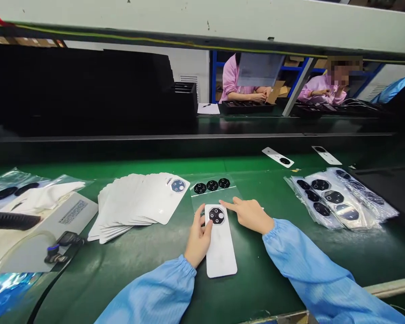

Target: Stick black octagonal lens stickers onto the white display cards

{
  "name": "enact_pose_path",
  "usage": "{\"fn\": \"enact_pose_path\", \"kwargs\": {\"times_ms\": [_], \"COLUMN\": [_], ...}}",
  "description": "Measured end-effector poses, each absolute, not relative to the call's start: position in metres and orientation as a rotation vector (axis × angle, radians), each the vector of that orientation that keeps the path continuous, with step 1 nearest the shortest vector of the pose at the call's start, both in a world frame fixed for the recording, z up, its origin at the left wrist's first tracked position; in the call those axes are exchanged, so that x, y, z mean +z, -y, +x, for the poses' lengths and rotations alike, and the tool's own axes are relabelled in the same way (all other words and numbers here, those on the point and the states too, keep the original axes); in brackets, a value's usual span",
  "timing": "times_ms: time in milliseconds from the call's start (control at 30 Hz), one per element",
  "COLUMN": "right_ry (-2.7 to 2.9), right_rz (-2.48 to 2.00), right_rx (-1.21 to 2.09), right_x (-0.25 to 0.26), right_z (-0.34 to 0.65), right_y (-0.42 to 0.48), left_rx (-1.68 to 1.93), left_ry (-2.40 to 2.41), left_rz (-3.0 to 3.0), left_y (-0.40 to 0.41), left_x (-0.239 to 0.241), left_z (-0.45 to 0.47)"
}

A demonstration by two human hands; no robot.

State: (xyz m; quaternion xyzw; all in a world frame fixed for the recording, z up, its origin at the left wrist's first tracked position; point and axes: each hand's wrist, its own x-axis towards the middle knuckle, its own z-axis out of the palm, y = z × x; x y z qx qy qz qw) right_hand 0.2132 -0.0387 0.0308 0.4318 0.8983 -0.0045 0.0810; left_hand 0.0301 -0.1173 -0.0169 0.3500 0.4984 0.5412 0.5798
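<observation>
A white phone back cover (222,252) with a round black camera ring at its top lies on the green table in front of me. My left hand (198,240) grips its upper left edge, thumb beside the camera ring and fingers around the top corner. My right hand (253,215) is at the upper right, its index finger stretched toward the cover's top edge and the other fingers partly curled. I see nothing held in it. Just beyond lies a clear plastic sheet (216,195) with three black camera discs (212,185) in a row.
A fanned stack of white covers (131,202) lies left. Bagged camera discs (334,197) lie right. A white device (72,213) with a black hose (11,220) stands far left. Two covers (277,157) lie at the back. Two people in pink work beyond the shelf (202,22).
</observation>
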Motion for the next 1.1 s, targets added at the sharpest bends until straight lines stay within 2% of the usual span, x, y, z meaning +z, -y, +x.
{"fn": "enact_pose_path", "kwargs": {"times_ms": [267,500,667,900,1100], "right_ry": [-2.683,-2.765,-2.758,-2.215,-1.99], "right_rz": [1.259,1.409,1.675,1.682,1.621], "right_rx": [-0.084,-0.454,-1.076,-2.225,-2.655], "right_x": [0.02,0.018,0.033,0.033,0.026], "right_z": [0.187,0.189,0.204,0.205,0.204], "right_y": [0.012,0.006,0.02,0.058,0.059], "left_rx": [1.421,1.386,1.337,1.241,1.202], "left_ry": [-1.235,-1.208,-1.163,-1.174,-1.214], "left_rz": [0.711,0.732,0.76,0.85,0.948], "left_y": [0.113,0.114,0.117,0.12,0.12], "left_x": [-0.005,-0.004,-0.007,-0.012,-0.012], "left_z": [0.022,0.023,0.027,0.029,0.027]}}
